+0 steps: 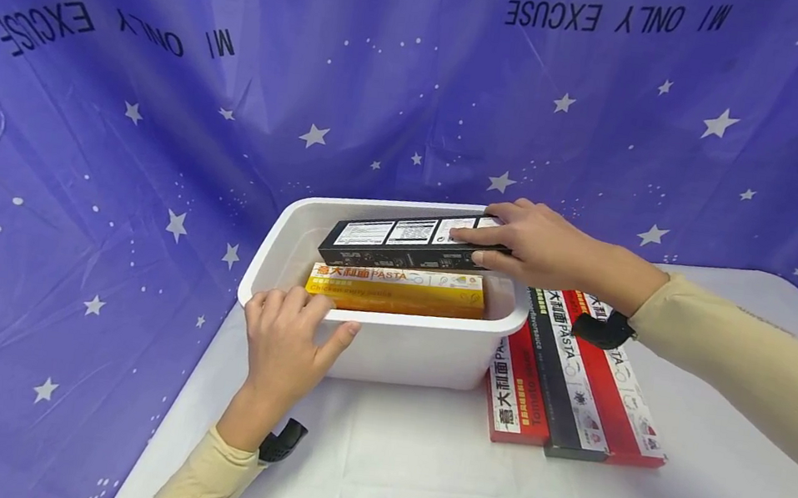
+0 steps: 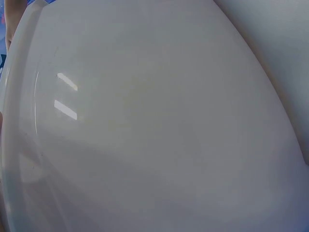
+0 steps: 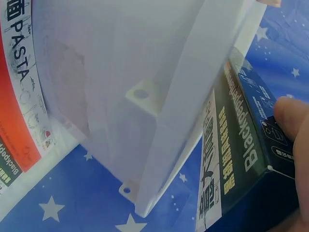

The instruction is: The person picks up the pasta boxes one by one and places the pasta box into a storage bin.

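A white plastic bin (image 1: 401, 350) stands on the table; its outer wall (image 2: 159, 106) fills most of the left wrist view. My left hand (image 1: 286, 344) holds the bin's front rim near the left corner, fingers over the edge. With my right hand (image 1: 543, 247) I grip the right end of a black pasta box (image 1: 400, 237), labelled "Blackpepper" in the right wrist view. This box slants inside the bin, its right end raised at the rim. A yellow pasta box (image 1: 401, 291) lies in front of it in the bin, its lower part hidden by the front wall.
Right of the bin, several pasta boxes lie side by side on the white-covered table (image 1: 399, 476): a red one (image 1: 524, 392), a black one (image 1: 571, 381) and another red one (image 1: 622, 396). A purple star-patterned cloth (image 1: 422, 75) hangs behind and to the left.
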The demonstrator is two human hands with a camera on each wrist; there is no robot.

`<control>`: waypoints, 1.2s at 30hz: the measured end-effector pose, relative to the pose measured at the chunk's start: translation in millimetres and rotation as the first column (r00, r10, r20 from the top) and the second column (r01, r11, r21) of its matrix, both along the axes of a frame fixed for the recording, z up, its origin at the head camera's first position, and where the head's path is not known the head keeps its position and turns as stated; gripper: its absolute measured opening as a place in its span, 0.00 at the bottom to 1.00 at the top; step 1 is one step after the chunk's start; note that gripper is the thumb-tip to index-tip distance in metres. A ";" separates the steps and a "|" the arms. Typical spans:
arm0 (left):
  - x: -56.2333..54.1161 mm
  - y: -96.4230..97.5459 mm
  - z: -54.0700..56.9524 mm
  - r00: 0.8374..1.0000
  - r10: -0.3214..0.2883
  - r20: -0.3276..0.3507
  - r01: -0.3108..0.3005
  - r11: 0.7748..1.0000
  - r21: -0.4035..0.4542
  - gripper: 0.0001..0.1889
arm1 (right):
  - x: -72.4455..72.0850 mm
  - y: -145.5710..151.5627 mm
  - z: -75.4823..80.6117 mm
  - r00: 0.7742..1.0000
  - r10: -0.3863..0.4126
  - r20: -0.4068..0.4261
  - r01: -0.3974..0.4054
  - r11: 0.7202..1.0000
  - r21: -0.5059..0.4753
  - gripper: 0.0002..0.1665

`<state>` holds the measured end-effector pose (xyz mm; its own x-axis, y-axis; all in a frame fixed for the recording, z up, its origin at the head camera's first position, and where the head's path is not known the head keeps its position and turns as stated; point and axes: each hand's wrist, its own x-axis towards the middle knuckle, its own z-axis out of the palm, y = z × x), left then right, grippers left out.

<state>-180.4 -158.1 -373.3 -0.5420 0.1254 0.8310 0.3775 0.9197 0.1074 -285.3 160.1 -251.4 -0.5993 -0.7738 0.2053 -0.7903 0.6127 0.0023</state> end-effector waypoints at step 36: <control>-1.2 -0.3 -0.2 1.000 -0.009 -0.026 0.009 1.000 0.005 0.38 | -21.0 -73.6 7.8 0.989 -0.018 0.144 -0.005 0.987 0.159 0.24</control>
<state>-181.6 -158.4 -373.4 -0.5190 0.1260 0.8455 0.3887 0.9157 0.1021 -306.3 86.4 -243.6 -0.6188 -0.7855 -0.0088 -0.7854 0.6189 -0.0137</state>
